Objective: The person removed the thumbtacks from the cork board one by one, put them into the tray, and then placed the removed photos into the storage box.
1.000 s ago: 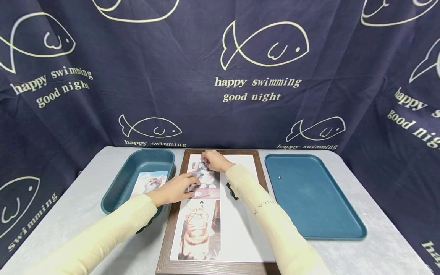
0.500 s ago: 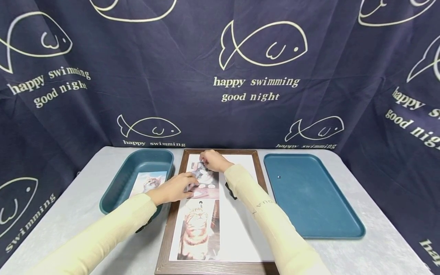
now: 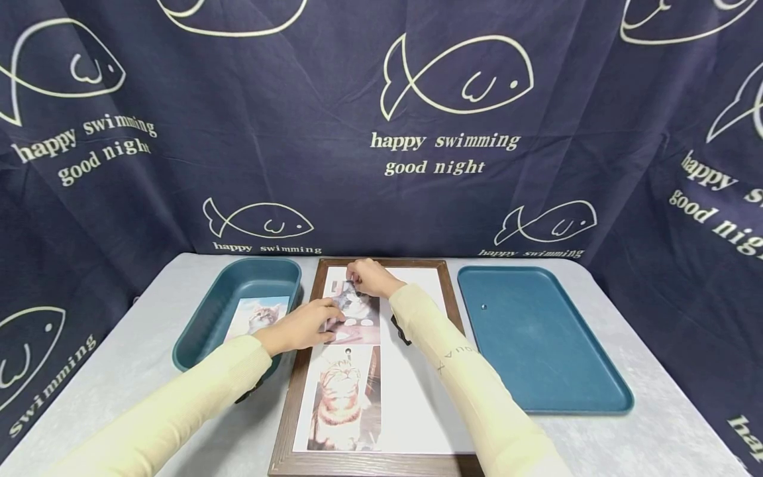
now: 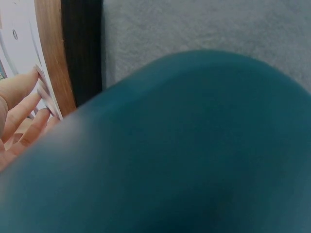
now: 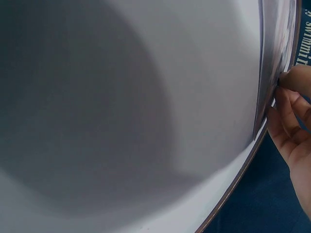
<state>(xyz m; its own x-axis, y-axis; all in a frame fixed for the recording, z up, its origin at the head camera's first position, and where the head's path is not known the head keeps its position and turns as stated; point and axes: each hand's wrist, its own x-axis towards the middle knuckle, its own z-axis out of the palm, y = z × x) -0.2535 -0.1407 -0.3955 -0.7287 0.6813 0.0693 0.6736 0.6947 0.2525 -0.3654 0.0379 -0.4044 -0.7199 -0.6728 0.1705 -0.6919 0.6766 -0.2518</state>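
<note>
A photo of a grey-and-white cat lies on the white board, upper left inside its brown frame. My left hand comes over the frame's left side and rests its spread fingertips on the photo's left part. At the photo's top, my right hand pinches with thumb and forefinger; in the right wrist view a dark speck shows between the tips, and I cannot tell its kind. Below lies a photo of an orange tabby, with a small shiny round pin head at its top edge.
A deep blue-green bin at the left holds another cat photo; its rim fills much of the left wrist view. To the right lies a flat blue-green tray with one small shiny piece. A navy fish-print curtain stands behind.
The head view has shifted very slightly. Both hands stay in place at the grey-and-white cat photo, and the photos, bin and tray have not moved.
</note>
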